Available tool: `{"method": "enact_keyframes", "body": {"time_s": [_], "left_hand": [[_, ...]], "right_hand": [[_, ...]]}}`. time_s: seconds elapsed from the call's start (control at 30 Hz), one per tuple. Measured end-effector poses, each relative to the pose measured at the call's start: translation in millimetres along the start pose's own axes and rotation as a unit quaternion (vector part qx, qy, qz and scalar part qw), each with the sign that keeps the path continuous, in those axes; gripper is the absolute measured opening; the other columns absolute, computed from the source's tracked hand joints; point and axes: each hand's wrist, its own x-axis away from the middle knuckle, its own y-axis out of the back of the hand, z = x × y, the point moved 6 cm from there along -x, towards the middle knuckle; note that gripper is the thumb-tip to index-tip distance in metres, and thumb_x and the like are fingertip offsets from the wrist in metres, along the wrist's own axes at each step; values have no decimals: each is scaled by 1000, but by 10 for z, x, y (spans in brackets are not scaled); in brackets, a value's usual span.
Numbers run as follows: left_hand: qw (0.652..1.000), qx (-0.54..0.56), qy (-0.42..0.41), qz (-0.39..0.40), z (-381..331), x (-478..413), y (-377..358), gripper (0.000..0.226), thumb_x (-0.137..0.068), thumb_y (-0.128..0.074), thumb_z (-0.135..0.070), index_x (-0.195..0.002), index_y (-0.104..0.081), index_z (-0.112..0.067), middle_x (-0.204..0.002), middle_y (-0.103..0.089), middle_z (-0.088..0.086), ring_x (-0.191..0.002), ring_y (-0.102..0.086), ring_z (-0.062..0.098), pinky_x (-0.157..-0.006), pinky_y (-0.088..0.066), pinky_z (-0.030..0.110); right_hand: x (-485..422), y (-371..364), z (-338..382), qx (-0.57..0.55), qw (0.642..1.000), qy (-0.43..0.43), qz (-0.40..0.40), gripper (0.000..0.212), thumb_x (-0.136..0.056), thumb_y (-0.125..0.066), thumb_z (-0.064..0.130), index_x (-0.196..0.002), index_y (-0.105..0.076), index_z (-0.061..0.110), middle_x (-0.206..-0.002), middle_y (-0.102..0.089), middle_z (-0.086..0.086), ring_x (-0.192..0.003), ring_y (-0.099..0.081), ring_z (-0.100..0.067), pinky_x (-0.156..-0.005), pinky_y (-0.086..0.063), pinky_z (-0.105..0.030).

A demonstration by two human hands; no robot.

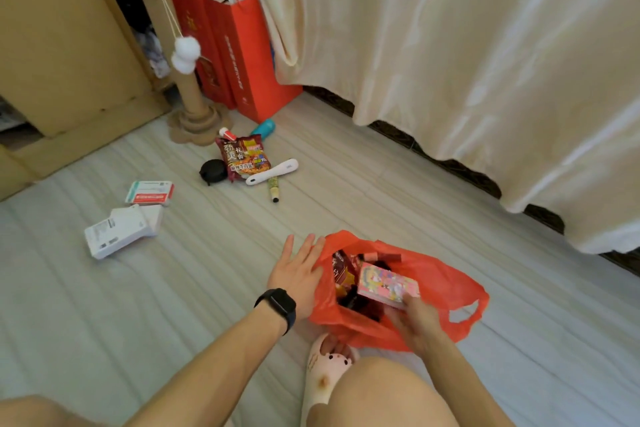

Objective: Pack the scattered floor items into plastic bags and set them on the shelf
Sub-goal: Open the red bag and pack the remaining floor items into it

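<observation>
An orange-red plastic bag (440, 281) lies open on the floor in front of me, with packets inside. My right hand (412, 317) grips a pink patterned box (386, 284) at the bag's mouth. My left hand (298, 270), fingers spread, rests flat against the bag's left rim. Farther out on the floor lie a noodle packet (244, 158), a black round case (213, 170), a white handle-shaped tool (273, 170), a small green stick (273, 187), a teal bottle (263, 127), a red-and-white box (149, 192) and a white box (121, 230).
A cardboard cat scratching post (176, 45) with white pom-poms stands at the back left beside red paper bags (242, 55). A cream curtain (467, 62) hangs along the right. A tan cabinet (59, 38) fills the far left. My slipper (325, 364) and knee are near the bag.
</observation>
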Motion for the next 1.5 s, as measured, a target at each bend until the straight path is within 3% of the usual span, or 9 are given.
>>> {"method": "enact_keyframes", "body": {"time_s": [0.07, 0.1, 0.17, 0.27, 0.4, 0.7, 1.0, 1.3, 1.5], "left_hand": [[1000, 10, 8, -4, 51, -16, 19, 68, -88, -54, -37, -150, -31, -22, -163, 12, 8, -149, 13, 30, -113, 12, 60], [1000, 8, 1, -1, 55, -16, 25, 72, -88, -55, -36, -152, -25, -23, -163, 13, 7, -149, 13, 29, -114, 11, 59], [1000, 13, -17, 11, 44, 8, 45, 77, -88, -54, -38, -154, -17, -26, -163, 15, 6, -149, 13, 27, -117, 8, 58], [996, 86, -29, 19, 31, 81, 103, 72, -90, -48, -45, -154, -17, -35, -164, 13, 3, -150, 8, 25, -118, 4, 56], [990, 132, -53, 1, 25, 127, 280, 74, -88, -47, -52, -152, -11, -45, -164, 4, 0, -150, 0, 22, -120, -3, 53], [996, 78, 46, -28, 1086, 319, 1039, 62, -94, -47, -45, -151, -30, -27, -159, -23, 8, -145, -22, 26, -117, -18, 51], [971, 132, 190, 58, 2408, 787, 22, 63, -96, -44, -43, -154, -20, -30, -163, -11, 7, -149, -12, 27, -119, -12, 50], [906, 276, 263, 186, 2431, 846, -2017, 71, -96, -39, -50, -154, -1, -40, -164, 11, 0, -150, -2, 28, -120, -4, 51], [873, 328, 316, 174, 2167, 852, -2734, 76, -94, -28, -66, -147, 23, -47, -157, 33, -6, -148, 19, 26, -118, 5, 53]], "right_hand": [[-90, -17, -152, 232, 973, 20, 9, 60, -85, -59, 38, -133, -49, 2, -110, -64, -23, -97, -63, -32, -81, -56, -43], [-126, 21, -216, 357, 933, 45, -5, 76, -84, -60, 45, -146, -36, 7, -136, -52, -25, -125, -49, -36, -102, -43, -45], [-92, 59, -248, 466, 880, 96, -18, 81, -90, -55, 43, -155, -14, 17, -159, -17, -21, -148, -13, -35, -117, -17, -44], [147, -28, -121, 536, 825, 182, 13, 75, -92, -53, 38, -155, -15, 24, -163, -9, -13, -150, -8, -28, -119, -12, -40], [569, -183, 256, 495, 801, 334, 35, 61, -92, -56, 35, -149, -36, 31, -159, -26, -1, -146, -23, -24, -117, -22, -37], [1423, -961, 1265, 454, 740, 490, 83, 55, -95, -53, 45, -147, -36, 39, -156, -28, 17, -145, -24, -8, -117, -26, -33], [1074, -2350, 1380, 541, 692, 455, 143, 58, -95, -52, 46, -149, -31, 39, -159, -25, 10, -145, -24, -14, -117, -21, -32], [-187, -3369, 542, 762, 527, 299, 229, 64, -96, -46, 44, -154, -21, 33, -164, -3, -3, -149, -4, -30, -118, -23, -42], [-792, -3975, 859, 757, 550, 305, 180, 75, -97, -45, 47, -155, 2, 38, -162, 20, -10, -149, -2, -37, -115, -26, -50]]}}
